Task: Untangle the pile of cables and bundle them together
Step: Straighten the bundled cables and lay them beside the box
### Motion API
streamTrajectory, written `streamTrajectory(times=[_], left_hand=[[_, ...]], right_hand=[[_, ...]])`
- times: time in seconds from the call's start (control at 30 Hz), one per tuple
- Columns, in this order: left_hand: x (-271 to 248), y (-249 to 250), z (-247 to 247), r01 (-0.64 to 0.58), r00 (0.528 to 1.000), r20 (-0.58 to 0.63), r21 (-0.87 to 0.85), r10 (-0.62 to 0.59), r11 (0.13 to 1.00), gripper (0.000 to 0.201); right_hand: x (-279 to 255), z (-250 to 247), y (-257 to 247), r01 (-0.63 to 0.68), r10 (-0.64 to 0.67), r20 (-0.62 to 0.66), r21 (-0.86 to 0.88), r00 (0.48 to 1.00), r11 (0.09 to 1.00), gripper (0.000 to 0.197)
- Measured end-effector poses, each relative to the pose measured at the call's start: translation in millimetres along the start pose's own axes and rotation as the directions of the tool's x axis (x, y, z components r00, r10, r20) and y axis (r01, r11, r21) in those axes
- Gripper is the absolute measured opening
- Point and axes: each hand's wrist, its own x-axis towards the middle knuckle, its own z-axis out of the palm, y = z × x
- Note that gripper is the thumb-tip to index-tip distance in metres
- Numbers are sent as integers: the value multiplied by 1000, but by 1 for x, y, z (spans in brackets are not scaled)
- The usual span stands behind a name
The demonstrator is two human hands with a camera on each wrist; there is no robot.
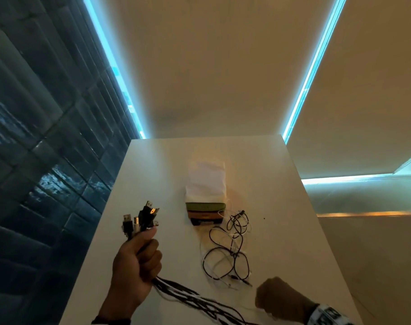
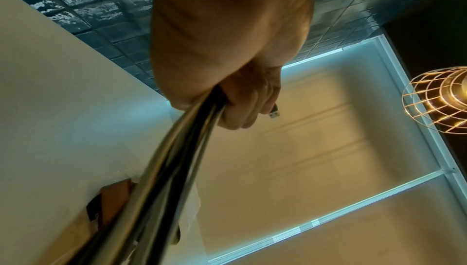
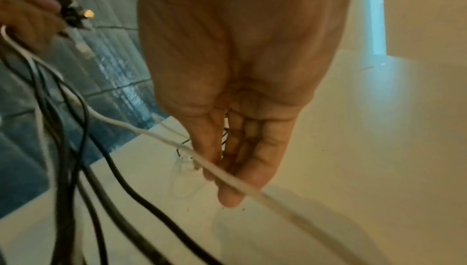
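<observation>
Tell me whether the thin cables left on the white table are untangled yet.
Still tangled: the thin black and white cables lie in overlapping loops on the white table.

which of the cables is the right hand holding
The white cable alone runs between the right hand's fingers; the black ones only pass beside it from the left hand's bundle.

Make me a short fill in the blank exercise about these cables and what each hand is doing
1. The bundle of cables is gripped in the ____ hand.
2. The connector ends point ____, above the left hand.
3. A single ____ cable runs across the fingers of the right hand.
4. The loose cables still lie on the ____.

Missing words: left; up; white; table
</observation>
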Motion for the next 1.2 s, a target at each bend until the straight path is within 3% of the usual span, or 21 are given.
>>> streamTrajectory(times=[0.03,0.07,0.13,0.17,0.33,0.47,0.67,0.77,0.87,0.97,1.1,1.2], left_hand=[[-1,-1,2,14,1000,-10,12,-14,1000,20],[-1,-2,2,12,1000,-15,29,-12,1000,20],[0,-4,1,14,999,-31,30,-13,999,21],[-2,-4,2,19,999,-28,22,-19,1000,22],[-1,-4,0,37,998,-45,28,-35,999,21],[0,-5,-3,41,997,-65,41,-38,998,19],[3,-7,-6,48,996,-82,71,-42,996,20],[4,-8,-8,45,996,-79,78,-38,996,17],[4,-8,-10,33,997,-77,77,-27,996,15],[8,-11,-15,25,998,-66,89,-19,996,15],[16,-18,-16,-1,998,-59,142,9,990,27],[23,-26,-12,-14,998,-55,199,25,980,34]], right_hand=[[18,1,-30,24,-23,-23,72,999,997,24],[20,-10,-75,-117,133,-128,125,983,985,24],[33,-13,-85,-48,67,-120,152,991,987,22],[36,-14,-90,22,0,-182,119,983,993,21],[55,-18,-104,34,14,-317,147,948,989,38],[78,-15,-103,25,18,-335,123,942,992,34],[95,-10,-116,-9,-15,-403,-58,915,998,31],[97,-14,-119,43,-72,-414,-77,908,996,24],[94,-21,-119,105,-84,-455,21,887,994,19],[83,-39,-125,210,-47,-542,243,839,947,12],[70,-74,-136,364,57,-647,496,760,788,13],[59,-100,-143,421,91,-612,637,786,646,20]])
